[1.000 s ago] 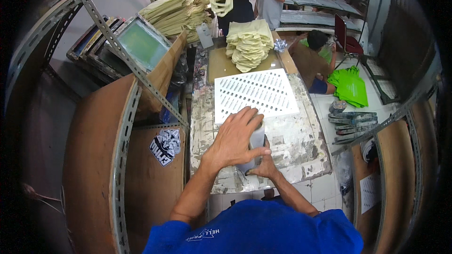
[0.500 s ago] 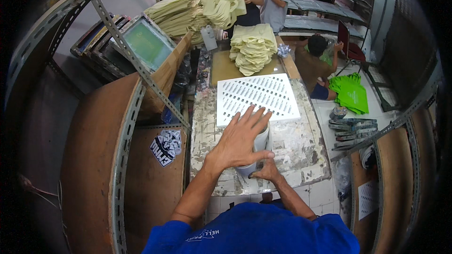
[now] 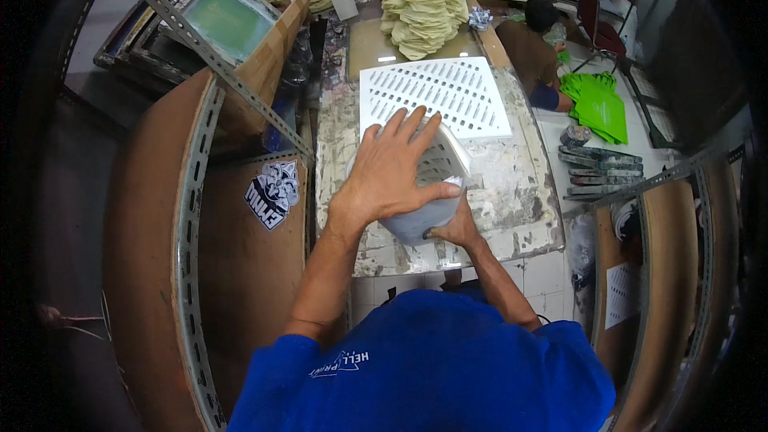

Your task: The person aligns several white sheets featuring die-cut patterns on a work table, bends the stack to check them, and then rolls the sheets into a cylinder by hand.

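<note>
One left hand (image 3: pixel 390 164), fingers spread, right hand (image 3: pixel 460 225), fingers mostly hidden, on curled sheet (image 3: pixel 410 226) near table edge (image 3: pixel 514 246)

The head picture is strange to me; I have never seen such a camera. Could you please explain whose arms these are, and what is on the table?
There is no machine here: these are a person's two bare hands. The wide camera sits on the head and looks down, so edges bend and the blue shirt shows below.

The left hand is spread against a curled white paper; the right hand holds it from the right side. Whether it is one sheet or several, I cannot tell.

On the stained table lies flat white paper with dark marks. Beyond it is a pile of pale yellow cloth.
</note>
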{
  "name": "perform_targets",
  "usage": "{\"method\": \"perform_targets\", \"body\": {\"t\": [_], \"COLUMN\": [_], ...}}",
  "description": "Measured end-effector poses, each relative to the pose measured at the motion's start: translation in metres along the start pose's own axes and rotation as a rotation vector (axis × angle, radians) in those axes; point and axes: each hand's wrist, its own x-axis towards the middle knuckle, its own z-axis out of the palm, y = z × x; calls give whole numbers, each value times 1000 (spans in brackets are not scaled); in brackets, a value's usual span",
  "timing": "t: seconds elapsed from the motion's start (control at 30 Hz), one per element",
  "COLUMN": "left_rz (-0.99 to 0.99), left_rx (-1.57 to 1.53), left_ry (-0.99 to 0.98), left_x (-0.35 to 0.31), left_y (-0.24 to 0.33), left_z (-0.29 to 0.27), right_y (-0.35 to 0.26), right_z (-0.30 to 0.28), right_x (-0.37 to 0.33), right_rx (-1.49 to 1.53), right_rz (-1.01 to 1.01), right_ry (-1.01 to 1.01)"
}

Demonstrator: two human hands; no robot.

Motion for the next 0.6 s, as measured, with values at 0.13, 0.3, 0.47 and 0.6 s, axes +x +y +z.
{"method": "perform_targets", "body": {"t": [0.13, 0.3, 0.47, 0.6], "left_rz": [-11, -38, -58, -85], "left_rx": [49, -113, -128, 0], "left_ry": [50, 52, -35, 81], "left_x": [2, -1, -2, -3], "left_y": [1, -7, -16, -20], "left_z": [-7, -12, -7, -8], "right_y": [4, 1, -12, -25], "right_z": [-1, -2, -6, -3], "right_x": [-3, -11, -8, -8], "right_rx": [-28, -26, -30, 1], "right_rz": [21, 56, 30, 29], "right_ry": [9, 51, 71, 118]}}
